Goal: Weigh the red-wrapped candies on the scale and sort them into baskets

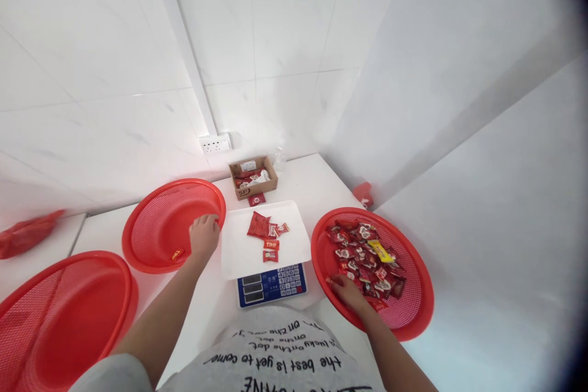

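My left hand is closed at the right rim of a red mesh basket, fingers curled against the rim. One small red packet lies in that basket. My right hand reaches into another red basket, heaped with red wrapped snack packets and one yellow packet. A small red-and-white packet shows at its fingertips by the inner wall. Between my hands, several red packets of different sizes lie on the white pan of a blue digital scale.
Behind the scale stands a cardboard box with packets inside, and a dark red packet in front. Another red basket fills the lower left. Red bags lie at far left and by the right wall.
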Available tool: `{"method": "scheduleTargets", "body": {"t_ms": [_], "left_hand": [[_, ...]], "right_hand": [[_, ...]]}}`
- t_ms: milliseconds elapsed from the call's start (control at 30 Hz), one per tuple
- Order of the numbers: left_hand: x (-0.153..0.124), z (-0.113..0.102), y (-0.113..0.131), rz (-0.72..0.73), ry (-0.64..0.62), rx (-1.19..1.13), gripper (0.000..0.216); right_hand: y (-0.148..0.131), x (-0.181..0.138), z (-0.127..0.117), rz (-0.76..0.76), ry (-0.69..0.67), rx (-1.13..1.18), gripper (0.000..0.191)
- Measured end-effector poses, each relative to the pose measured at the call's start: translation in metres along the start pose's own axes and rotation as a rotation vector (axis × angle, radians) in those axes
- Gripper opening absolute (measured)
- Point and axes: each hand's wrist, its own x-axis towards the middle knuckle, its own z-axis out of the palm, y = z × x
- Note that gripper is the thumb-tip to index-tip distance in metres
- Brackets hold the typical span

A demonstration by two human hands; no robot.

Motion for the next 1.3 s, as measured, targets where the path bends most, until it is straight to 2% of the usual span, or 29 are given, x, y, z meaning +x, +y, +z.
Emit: {"method": "scheduleTargets", "body": {"t_ms": [67,133,200,300,400,467,567,733,933,1033,1167,1233,1300], "left_hand": [[0.006,-0.005,-0.005,-0.065,0.125,0.098,0.031],[0.005,0.001,0.0,-0.008,0.151,0.141,0.037],[-0.001,0.016,0.015,0.168,0.042,0.125,0.05],[-0.012,0.044,0.047,0.455,-0.225,0.097,0.076],[-0.015,0.064,0.073,0.549,-0.397,0.107,0.098],[-0.012,0.072,0.082,0.598,-0.436,0.114,0.099],[-0.008,0.079,0.088,0.661,-0.371,0.124,0.077],[-0.009,0.084,0.091,0.645,-0.182,0.136,0.045],[0.004,0.077,0.09,0.592,-0.211,-0.031,0.027],[0.009,0.071,0.084,0.548,-0.178,-0.075,0.023],[0.009,0.054,0.068,0.355,-0.035,-0.356,0.02],[0.008,0.037,0.052,0.246,0.072,-0.49,0.02],[0.008,0.018,0.029,0.164,0.171,-0.493,0.022]], "right_hand": [[0.0,0.0,0.0,0.01,0.007,0.003,0.026],[0.0,0.001,0.0,0.02,0.011,0.003,0.025],[0.001,0.002,0.001,0.029,0.014,0.003,0.026],[0.003,0.003,0.002,0.033,0.018,0.005,0.027],[0.005,0.005,0.002,0.016,0.017,0.006,0.027],[0.005,0.005,0.003,0.004,0.019,0.009,0.026],[0.006,0.005,0.003,-0.001,0.018,0.027,0.026],[0.004,0.004,0.004,0.024,0.029,0.023,0.032],[0.006,0.006,0.004,0.05,0.025,0.034,0.032],[0.01,0.009,0.005,0.04,0.016,0.002,0.03],[0.016,0.013,0.007,0.027,0.025,-0.022,0.03],[0.017,0.014,0.007,0.022,0.025,-0.037,0.031],[0.018,0.014,0.007,0.008,0.02,-0.061,0.034]]}}
